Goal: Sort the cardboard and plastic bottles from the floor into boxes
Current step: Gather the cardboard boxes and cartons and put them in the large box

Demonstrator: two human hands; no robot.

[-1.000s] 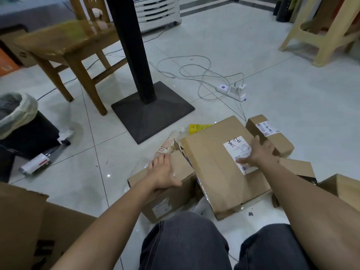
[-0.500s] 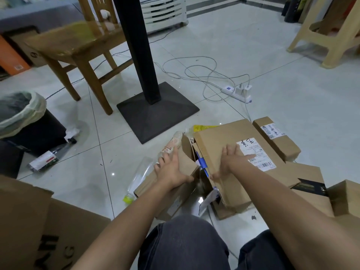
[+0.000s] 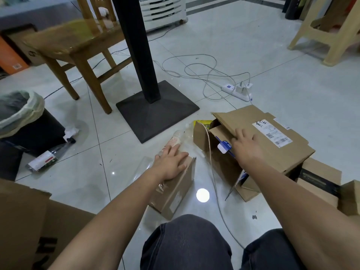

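My left hand (image 3: 171, 162) lies flat on top of a small cardboard box (image 3: 173, 193), which is tilted on the floor in front of my knees. My right hand (image 3: 245, 145) rests on a large labelled cardboard box (image 3: 276, 152), its fingers spread at the edge of an open flap. A clear plastic bottle with a pink label (image 3: 175, 140) lies just beyond my left fingers. Another clear bottle (image 3: 144, 168) is partly hidden under the small box. A big open cardboard box (image 3: 23, 221) stands at the lower left.
A black table base (image 3: 157, 110) and wooden chair (image 3: 78, 45) stand ahead. A lined bin (image 3: 21, 117) with a bottle (image 3: 41, 160) beside it is at left. A power strip (image 3: 236, 91) and cable (image 3: 213, 172) cross the floor. More cardboard (image 3: 321, 180) lies at right.
The two boxes have come apart: the small one went left and tipped over, the large one shifted right and its flap opened. My right hand slid from the label to the flap edge.
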